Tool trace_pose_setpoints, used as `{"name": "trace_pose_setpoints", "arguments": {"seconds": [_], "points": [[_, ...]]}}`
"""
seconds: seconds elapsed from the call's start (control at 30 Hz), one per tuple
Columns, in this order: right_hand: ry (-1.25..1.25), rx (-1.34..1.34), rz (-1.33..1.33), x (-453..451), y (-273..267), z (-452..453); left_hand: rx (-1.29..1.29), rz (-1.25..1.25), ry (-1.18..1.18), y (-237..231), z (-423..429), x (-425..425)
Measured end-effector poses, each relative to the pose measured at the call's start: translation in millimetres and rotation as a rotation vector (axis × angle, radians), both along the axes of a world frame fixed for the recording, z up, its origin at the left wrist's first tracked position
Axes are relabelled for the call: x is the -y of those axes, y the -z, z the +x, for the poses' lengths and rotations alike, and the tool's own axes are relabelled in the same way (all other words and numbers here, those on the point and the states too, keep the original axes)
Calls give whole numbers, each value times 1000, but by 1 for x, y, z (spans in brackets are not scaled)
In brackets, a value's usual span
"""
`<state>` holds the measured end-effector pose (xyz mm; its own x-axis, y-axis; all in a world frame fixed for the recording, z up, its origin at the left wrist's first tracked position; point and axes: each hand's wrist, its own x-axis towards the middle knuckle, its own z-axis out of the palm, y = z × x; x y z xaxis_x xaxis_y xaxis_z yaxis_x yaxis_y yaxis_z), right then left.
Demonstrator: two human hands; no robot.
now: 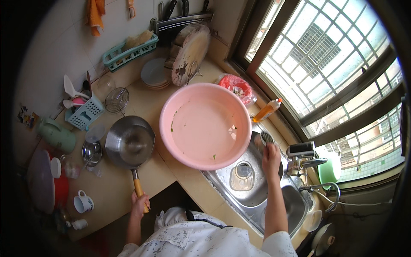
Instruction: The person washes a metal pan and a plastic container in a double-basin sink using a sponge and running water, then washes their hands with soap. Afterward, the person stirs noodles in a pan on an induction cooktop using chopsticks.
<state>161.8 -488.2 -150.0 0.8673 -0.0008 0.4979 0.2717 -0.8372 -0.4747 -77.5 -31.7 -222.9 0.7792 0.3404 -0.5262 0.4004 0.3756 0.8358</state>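
Observation:
A steel wok (131, 142) with a wooden handle is tilted over the left counter, its inside towards me. My left hand (140, 203) is closed around that handle near its end. Over the far right part of the steel sink (260, 199), my right hand (271, 157) grips a scrub brush (266, 138), bristles partly visible. Between the two hands, farther back, a large pink plastic basin (205, 165) holds water with green leaf bits and overlaps the sink's edge. A clear container (242, 176) lies in the sink bowl.
An orange dish-soap bottle (267, 110) and a red plastic bag (237, 88) stand by the window. The faucet (298, 163) rises right of the sink. A round wooden chopping board (191, 54), stacked plates (154, 74), a utensil basket (86, 110) and a mug (83, 203) surround the work area.

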Motion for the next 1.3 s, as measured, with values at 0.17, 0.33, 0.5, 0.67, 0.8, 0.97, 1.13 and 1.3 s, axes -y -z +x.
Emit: {"name": "trace_pose_setpoints", "arguments": {"seconds": [0.17, 0.33, 0.5, 0.67, 0.8, 0.97, 1.13, 1.3], "points": [[-42, -138, 696, -45, -79, 145, -48, 1, -21, 0, 0, 0], [-397, -234, 1305, -43, -55, 266, -110, 34, -31, -5, 1, 2], [405, -321, 375, -75, 46, 352, -232, 46, 89, -27, 5, -2], [65, -533, 1239, -44, 26, 364, -297, 46, 13, -39, 14, 6], [303, -516, 558, -49, 37, 357, -369, 28, 44, -44, 19, 5], [110, -330, 1167, -55, 58, 361, -370, 40, 111, -53, 23, -1], [467, -367, 164, -74, 27, 331, -316, 52, 198, -63, 24, 2], [96, 138, 310, -80, -10, 266, -226, 77, 160, -44, 15, -5]]}}
